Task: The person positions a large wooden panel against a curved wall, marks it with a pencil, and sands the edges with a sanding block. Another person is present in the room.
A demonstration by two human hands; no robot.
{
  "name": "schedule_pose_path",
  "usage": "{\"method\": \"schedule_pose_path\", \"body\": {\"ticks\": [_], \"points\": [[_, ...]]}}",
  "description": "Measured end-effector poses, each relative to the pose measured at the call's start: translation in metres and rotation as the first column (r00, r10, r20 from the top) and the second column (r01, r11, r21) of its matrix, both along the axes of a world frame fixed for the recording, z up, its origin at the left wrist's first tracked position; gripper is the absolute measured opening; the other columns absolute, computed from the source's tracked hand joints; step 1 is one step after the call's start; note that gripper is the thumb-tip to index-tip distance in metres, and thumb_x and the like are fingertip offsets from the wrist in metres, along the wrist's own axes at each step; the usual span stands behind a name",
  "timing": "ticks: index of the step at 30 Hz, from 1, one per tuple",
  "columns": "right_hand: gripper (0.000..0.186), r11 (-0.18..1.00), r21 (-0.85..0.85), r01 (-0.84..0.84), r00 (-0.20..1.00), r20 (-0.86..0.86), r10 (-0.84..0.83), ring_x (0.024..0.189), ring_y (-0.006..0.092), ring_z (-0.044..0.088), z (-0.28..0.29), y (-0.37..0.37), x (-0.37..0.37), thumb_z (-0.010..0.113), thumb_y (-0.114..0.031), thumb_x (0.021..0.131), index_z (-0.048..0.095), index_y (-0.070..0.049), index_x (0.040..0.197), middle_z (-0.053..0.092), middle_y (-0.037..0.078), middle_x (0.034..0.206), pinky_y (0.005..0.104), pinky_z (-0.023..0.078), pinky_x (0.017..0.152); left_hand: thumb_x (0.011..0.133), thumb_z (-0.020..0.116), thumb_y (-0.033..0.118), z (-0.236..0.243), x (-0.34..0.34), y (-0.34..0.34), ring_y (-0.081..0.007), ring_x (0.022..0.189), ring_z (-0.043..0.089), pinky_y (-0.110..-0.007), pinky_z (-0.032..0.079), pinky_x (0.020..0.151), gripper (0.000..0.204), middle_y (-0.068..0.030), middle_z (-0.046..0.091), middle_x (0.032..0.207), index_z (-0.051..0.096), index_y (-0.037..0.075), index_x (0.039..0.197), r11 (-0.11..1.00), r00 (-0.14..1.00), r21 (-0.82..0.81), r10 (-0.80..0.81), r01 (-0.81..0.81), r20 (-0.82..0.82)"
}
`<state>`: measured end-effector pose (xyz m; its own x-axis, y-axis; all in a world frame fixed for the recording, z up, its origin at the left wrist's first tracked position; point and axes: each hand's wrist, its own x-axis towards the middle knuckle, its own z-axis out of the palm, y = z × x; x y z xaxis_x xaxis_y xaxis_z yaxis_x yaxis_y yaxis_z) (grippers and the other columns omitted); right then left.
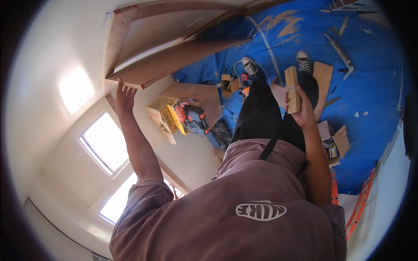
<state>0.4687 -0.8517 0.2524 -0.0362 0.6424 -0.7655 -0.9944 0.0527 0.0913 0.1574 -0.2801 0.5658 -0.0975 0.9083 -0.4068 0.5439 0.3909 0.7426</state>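
Observation:
At the upper left, my left hand (126, 94) is raised to the near corner of a wide brown wooden panel (174, 63), its fingers curled on the edge. The panel's far end reaches out over the floor, below a wood-framed opening (119, 39) in the wall. My right hand (302, 106) is closed round a short, pale wooden block (292, 85), held upright in front of my right leg. Part of the palm is hidden behind the block.
Blue sheeting (370, 95) covers the floor. An orange-and-black power tool (193, 115) rests beside a cardboard box (163, 114). A caulking gun (341, 54), a flat board (322, 85) and an open box (334, 143) lie rightward. Orange ladder rails (363, 200) stand lower right.

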Motion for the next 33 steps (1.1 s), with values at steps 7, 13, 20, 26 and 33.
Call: {"method": "schedule_pose_path", "body": {"ticks": [7,13,20,26,33], "points": [[0.044,0.931,-0.141,-0.336,0.931,0.099,0.351,0.077,0.0133,0.069,-0.020,0.000,-0.039,0.070,-0.050,0.108,0.069,-0.008,0.122,0.071,0.005,0.095,0.0310,0.057,0.063,0.105,0.079,0.043,-0.017,-0.026,0.055,-0.0399,0.154,0.046,-0.057,0.045,0.125,0.074,-0.0172,0.043,0.166,0.048,0.016,0.165,0.994,0.989,0.027,0.105,-0.109,0.107],[0.039,0.856,-0.315,-0.411,0.720,0.464,0.516,0.070,0.0092,0.064,0.070,0.052,0.018,0.077,-0.037,0.105,0.072,-0.005,0.127,0.067,0.001,0.089,0.0272,0.054,0.059,0.091,0.092,0.036,-0.060,-0.090,0.148,-0.0459,0.155,0.038,-0.066,0.034,0.123,0.111,-0.0228,0.035,0.170,0.020,0.012,0.172,0.985,0.981,0.139,0.080,-0.106,0.178],[0.052,0.825,-0.240,-0.513,-0.182,0.969,0.169,0.101,0.0220,0.072,0.266,0.258,0.022,0.082,-0.029,0.101,0.070,0.000,0.142,0.076,0.013,0.118,0.0345,0.057,0.089,0.093,0.087,0.053,-0.095,-0.112,0.223,-0.0392,0.161,0.036,-0.072,0.028,0.125,0.120,-0.0218,0.034,0.176,0.010,0.017,0.177,0.894,0.832,0.110,0.351,-0.434,0.429],[0.061,0.672,-0.455,-0.584,-0.713,0.683,-0.157,0.097,0.0373,0.073,0.345,0.374,-0.034,0.086,-0.034,0.097,0.068,-0.001,0.145,0.069,0.020,0.112,0.0439,0.060,0.084,0.098,0.083,0.040,-0.127,-0.127,0.273,-0.0312,0.136,0.057,-0.047,0.047,0.118,0.094,-0.0195,0.052,0.157,0.032,0.005,0.168,0.711,0.700,0.230,0.484,-0.664,0.525],[0.069,0.522,-0.634,-0.570,-0.789,0.601,-0.132,0.095,0.0404,0.071,0.332,0.387,-0.052,0.083,-0.035,0.099,0.059,-0.005,0.156,0.065,0.020,0.111,0.0468,0.061,0.080,0.113,0.053,0.049,-0.141,-0.158,0.313,-0.0282,0.112,0.065,-0.046,0.050,0.100,0.053,-0.0161,0.073,0.114,0.076,0.001,0.113,0.631,0.744,0.410,0.465,-0.659,0.480]]}}
